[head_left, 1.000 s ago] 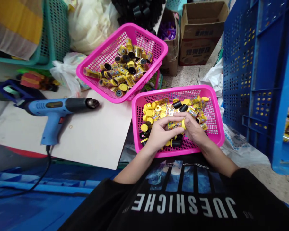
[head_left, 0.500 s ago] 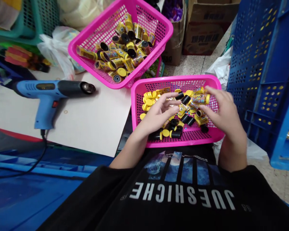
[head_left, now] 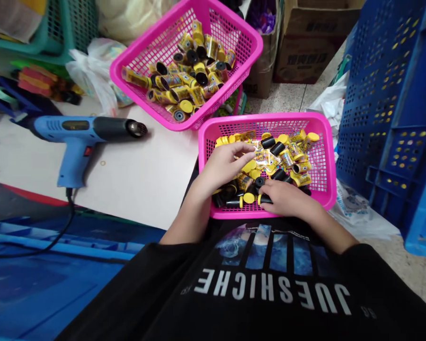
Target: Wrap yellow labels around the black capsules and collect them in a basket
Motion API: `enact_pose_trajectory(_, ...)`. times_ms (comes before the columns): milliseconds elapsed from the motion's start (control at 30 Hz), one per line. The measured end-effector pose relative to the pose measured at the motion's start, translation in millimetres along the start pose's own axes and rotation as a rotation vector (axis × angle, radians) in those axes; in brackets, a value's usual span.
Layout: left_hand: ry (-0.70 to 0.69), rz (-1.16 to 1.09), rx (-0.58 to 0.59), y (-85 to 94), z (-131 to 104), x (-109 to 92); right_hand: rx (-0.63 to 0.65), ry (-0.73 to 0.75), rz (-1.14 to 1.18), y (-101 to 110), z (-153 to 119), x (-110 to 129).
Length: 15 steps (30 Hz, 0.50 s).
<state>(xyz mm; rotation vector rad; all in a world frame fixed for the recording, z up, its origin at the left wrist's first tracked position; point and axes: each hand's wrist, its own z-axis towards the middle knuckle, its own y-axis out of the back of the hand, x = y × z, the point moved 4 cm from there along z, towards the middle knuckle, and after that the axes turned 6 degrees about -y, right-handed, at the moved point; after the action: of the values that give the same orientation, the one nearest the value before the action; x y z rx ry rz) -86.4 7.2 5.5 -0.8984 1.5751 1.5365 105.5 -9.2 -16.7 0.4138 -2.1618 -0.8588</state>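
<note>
A pink basket [head_left: 332, 166] in front of me holds yellow lids, black canisters and small yellow printed wrappers. My left hand [head_left: 225, 163] hovers over the left side of this basket, with fingers apart and nothing held. Low in the same basket, near its front rim, my right hand [head_left: 284, 196] has its fingers closed on a black canister [head_left: 266, 199] with a yellow lid. Beside that canister lie a yellow lid [head_left: 249, 198] and another black canister [head_left: 234, 202]. Two black canisters rest near the basket's middle.
A second pink basket [head_left: 115, 71] at the back holds wrapped canisters. On the white board [head_left: 142, 175] at left lies a blue heat gun [head_left: 73, 151] with a cable. Blue crates [head_left: 379, 118] stand at right; cardboard boxes [head_left: 301, 57] are behind.
My right hand has left the wrapped canister at the right of the basket and come down left to a black one. My left hand has shifted slightly left. The whole view has moved slightly.
</note>
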Motion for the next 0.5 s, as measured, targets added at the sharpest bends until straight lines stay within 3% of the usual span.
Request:
enact_pose_trajectory(133, -0.084, 0.412, 0.126, -3.2, 38, 15, -0.090, -0.030, 0.230, 16, -14, -19)
enact_pose_trajectory(300, -0.241, 0.658, 0.417, -43.0, 71, 32, -0.335, -0.011, 0.536, 32, -27, -40)
enact_pose_trajectory(400, -0.178, 0.636, 0.422, -52.3, 72, 39, -0.503, 0.003, 0.712, 38, -29, -50)
enact_pose_trajectory(500, -0.195, 0.617, 0.369, -52.2, 71, 40, -0.553, -0.021, 0.945, 37, -28, -59)
